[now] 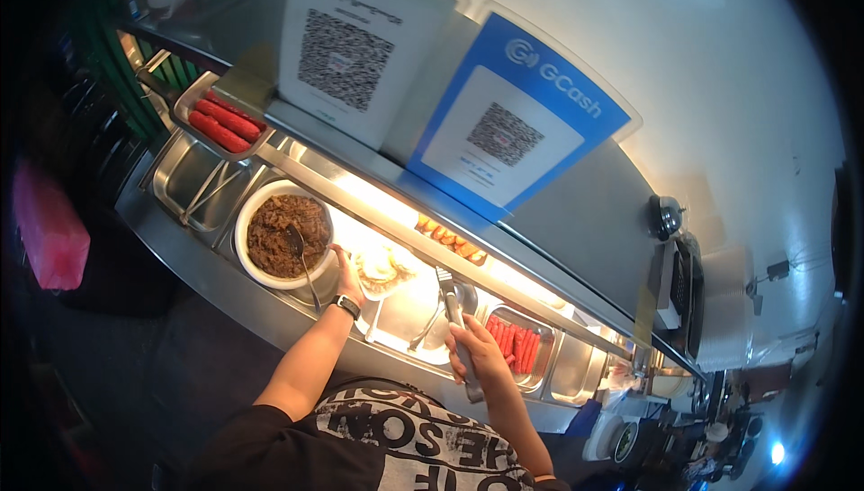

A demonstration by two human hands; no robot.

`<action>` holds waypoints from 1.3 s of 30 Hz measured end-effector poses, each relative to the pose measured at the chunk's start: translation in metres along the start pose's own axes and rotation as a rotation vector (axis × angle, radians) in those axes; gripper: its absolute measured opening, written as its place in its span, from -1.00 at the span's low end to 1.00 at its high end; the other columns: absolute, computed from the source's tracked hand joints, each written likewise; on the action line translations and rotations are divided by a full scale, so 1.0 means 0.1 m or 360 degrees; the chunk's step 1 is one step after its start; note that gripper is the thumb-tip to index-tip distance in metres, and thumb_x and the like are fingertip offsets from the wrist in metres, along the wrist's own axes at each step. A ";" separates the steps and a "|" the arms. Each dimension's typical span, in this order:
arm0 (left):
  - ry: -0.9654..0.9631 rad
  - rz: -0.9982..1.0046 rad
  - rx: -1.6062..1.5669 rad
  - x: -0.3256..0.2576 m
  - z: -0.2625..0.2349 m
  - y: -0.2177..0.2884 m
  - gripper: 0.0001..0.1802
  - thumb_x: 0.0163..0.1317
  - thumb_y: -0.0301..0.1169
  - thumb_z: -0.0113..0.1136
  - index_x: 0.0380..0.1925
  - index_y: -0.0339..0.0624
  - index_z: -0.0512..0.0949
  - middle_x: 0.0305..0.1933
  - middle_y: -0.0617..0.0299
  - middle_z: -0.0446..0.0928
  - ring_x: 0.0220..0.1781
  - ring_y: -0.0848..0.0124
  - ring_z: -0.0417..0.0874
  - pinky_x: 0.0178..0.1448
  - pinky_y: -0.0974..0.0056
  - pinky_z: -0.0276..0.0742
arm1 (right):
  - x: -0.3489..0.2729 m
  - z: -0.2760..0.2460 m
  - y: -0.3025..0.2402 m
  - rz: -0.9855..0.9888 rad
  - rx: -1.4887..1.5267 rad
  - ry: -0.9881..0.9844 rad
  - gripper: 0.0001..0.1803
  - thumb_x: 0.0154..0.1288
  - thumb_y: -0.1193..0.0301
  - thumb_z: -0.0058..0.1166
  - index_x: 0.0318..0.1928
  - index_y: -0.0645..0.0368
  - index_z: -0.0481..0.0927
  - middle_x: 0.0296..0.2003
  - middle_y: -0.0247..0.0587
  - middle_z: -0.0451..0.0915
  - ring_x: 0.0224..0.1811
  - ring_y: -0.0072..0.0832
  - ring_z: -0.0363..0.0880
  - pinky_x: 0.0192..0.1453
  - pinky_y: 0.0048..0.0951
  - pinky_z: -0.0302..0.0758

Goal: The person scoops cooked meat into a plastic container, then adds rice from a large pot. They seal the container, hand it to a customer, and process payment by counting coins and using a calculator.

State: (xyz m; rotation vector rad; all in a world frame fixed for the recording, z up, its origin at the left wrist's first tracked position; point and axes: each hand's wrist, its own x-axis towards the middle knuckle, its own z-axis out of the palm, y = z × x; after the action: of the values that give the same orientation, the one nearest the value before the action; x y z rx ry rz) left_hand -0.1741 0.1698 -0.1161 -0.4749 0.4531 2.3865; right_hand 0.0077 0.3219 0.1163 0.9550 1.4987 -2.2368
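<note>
My right hand (479, 352) is wrapped round a pair of metal tongs (447, 295), their tips pointing away from me over the lit steel counter. At the left, my left hand (348, 277), with a dark watch on its wrist, grips the near left edge of a pale plate (376, 292). Whitish and yellow food (385, 266) lies on that plate, washed out by the lamp. Beside this hand stands a round white bowl (241, 237) of brown minced food (277, 237), a spoon (304, 261) resting in it.
Red sausages (515, 345) fill a steel tray right of my right hand. More red sausages (220, 122) sit in a raised tray at far left, above a steel pan (184, 171) with utensils. Browned food pieces (450, 237) lie behind the lamp. Two code signs (531, 131) lean over the shelf.
</note>
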 end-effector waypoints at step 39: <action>-0.0030 -0.0316 0.0500 -0.71 0.00 0.46 -0.06 0.30 0.48 -0.41 -0.04 -0.19 0.55 -0.01 0.06 0.63 0.04 0.15 0.67 0.18 0.02 0.61 | 2.28 -1.39 0.12 -0.0567 -0.1615 0.1087 -0.50 0.39 -0.01 0.04 0.07 0.16 0.47 -0.15 -0.11 0.56 -0.20 -0.30 0.52 -0.12 -0.27 0.54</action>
State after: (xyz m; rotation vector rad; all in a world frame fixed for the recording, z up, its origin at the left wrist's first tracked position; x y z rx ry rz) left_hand -0.1531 0.0989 -0.0761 -0.3368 0.7231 2.0799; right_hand -0.1037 0.4700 -0.0758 1.1469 2.8228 -0.9409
